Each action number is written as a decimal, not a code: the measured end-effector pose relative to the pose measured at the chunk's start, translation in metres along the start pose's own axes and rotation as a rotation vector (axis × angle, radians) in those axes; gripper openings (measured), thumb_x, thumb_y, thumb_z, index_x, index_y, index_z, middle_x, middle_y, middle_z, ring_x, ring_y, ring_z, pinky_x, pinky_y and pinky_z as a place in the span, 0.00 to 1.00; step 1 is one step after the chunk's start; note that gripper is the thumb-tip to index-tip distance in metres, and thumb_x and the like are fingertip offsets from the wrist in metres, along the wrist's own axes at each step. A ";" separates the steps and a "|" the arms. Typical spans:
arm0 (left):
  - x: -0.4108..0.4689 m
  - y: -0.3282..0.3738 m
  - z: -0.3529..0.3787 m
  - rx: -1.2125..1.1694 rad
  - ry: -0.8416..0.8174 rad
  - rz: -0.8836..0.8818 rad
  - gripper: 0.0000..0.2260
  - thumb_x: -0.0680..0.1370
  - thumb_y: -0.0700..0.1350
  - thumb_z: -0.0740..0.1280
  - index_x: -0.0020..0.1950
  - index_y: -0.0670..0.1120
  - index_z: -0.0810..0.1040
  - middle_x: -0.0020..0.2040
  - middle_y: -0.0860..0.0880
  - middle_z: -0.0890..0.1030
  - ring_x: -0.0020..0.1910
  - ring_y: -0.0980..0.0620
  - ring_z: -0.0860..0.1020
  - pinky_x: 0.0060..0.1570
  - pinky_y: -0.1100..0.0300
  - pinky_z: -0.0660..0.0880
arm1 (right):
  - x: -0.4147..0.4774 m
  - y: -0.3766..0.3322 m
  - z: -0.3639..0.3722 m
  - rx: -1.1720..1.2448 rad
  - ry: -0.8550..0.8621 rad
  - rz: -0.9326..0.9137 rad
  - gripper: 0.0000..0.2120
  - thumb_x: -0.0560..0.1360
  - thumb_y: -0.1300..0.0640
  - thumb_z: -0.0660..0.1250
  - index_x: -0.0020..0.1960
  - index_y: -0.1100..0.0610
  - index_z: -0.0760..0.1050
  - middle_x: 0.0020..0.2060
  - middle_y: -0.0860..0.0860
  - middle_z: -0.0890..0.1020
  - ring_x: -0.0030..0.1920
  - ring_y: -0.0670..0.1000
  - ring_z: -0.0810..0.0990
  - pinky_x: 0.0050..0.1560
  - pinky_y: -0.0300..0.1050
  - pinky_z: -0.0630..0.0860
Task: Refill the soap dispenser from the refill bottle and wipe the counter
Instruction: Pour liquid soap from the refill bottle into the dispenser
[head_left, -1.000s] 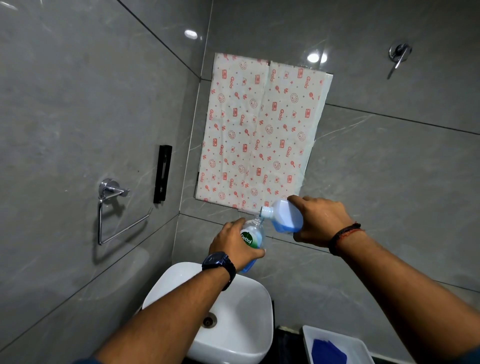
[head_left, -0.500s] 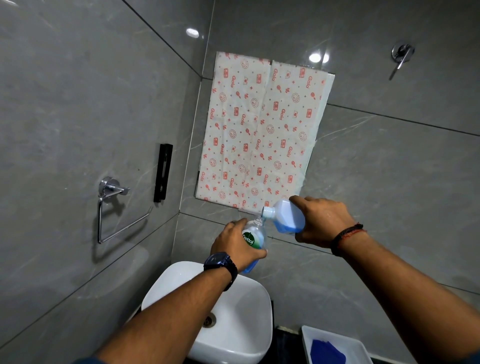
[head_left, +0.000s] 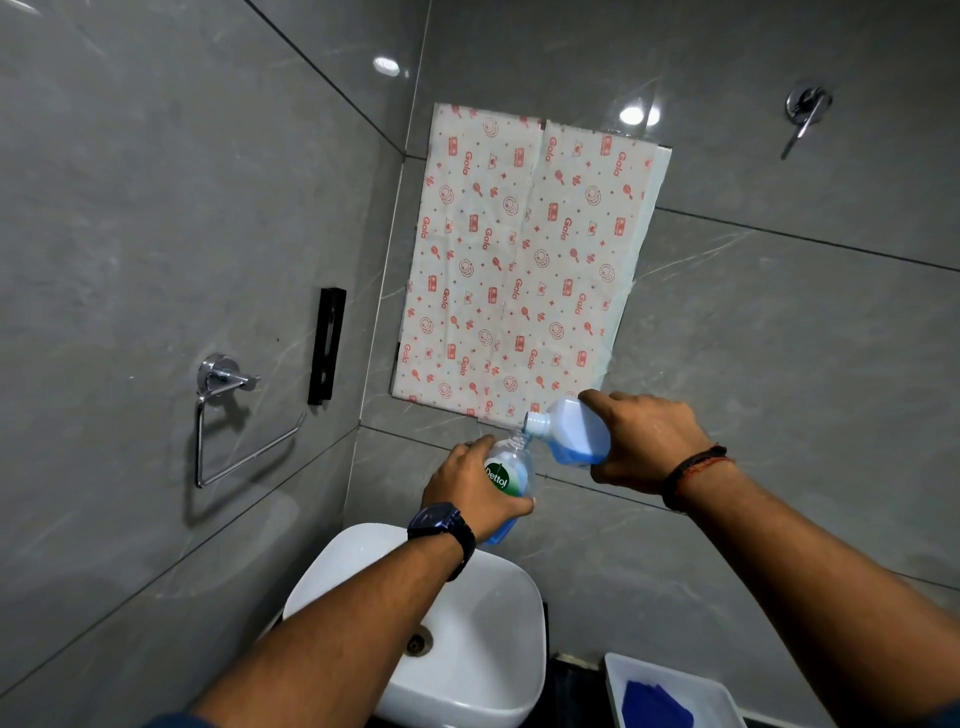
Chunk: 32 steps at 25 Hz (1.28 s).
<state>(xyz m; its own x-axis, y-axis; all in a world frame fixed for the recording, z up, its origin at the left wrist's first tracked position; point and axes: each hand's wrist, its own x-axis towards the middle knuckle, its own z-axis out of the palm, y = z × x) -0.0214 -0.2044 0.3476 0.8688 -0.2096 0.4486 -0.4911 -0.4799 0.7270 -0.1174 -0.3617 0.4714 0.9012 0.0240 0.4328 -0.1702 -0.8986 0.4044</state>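
Note:
My left hand (head_left: 467, 486) grips a clear soap dispenser bottle (head_left: 511, 475) with a green Dettol label, its top off and blue liquid at its bottom. My right hand (head_left: 641, 441) holds a white refill bottle (head_left: 574, 434) tipped sideways, its neck touching the dispenser's open mouth. Blue liquid pools in the lower side of the refill bottle. Both bottles are held in the air above the white basin (head_left: 483, 675). A blue cloth (head_left: 657, 706) lies in a white tray (head_left: 618, 670) at the lower right.
A patterned paper sheet (head_left: 524, 260) covers the wall ahead. A chrome ring holder (head_left: 226, 415) and a black bracket (head_left: 326, 345) are fixed on the left wall, a chrome lever (head_left: 805, 117) at the upper right. The dark counter (head_left: 574, 686) shows between basin and tray.
Both hands and bottles hold almost the same pose; the view has shifted slightly. The pour continues with no visible change in tilt.

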 end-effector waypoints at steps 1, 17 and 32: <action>0.000 0.000 0.000 -0.001 0.003 -0.001 0.40 0.57 0.62 0.76 0.66 0.56 0.67 0.59 0.51 0.75 0.51 0.50 0.74 0.44 0.56 0.76 | 0.000 0.000 0.000 -0.002 0.002 0.000 0.35 0.64 0.44 0.73 0.66 0.47 0.62 0.56 0.50 0.79 0.49 0.54 0.79 0.43 0.49 0.80; 0.002 0.002 0.000 0.006 0.002 -0.003 0.41 0.57 0.62 0.76 0.66 0.55 0.67 0.59 0.51 0.75 0.52 0.49 0.74 0.46 0.54 0.77 | -0.001 0.001 -0.001 0.006 0.003 0.005 0.35 0.65 0.44 0.73 0.67 0.47 0.62 0.56 0.51 0.79 0.49 0.54 0.79 0.43 0.49 0.80; 0.003 0.005 0.001 0.012 0.004 0.014 0.39 0.57 0.62 0.76 0.65 0.56 0.68 0.58 0.50 0.76 0.51 0.49 0.75 0.45 0.56 0.76 | -0.001 0.004 -0.001 0.008 0.009 0.010 0.34 0.63 0.44 0.73 0.65 0.47 0.63 0.54 0.50 0.80 0.47 0.54 0.79 0.42 0.49 0.81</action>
<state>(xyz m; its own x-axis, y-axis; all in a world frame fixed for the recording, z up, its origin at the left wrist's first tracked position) -0.0215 -0.2082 0.3524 0.8616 -0.2131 0.4607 -0.5024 -0.4873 0.7142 -0.1192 -0.3655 0.4733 0.8959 0.0192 0.4438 -0.1757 -0.9023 0.3936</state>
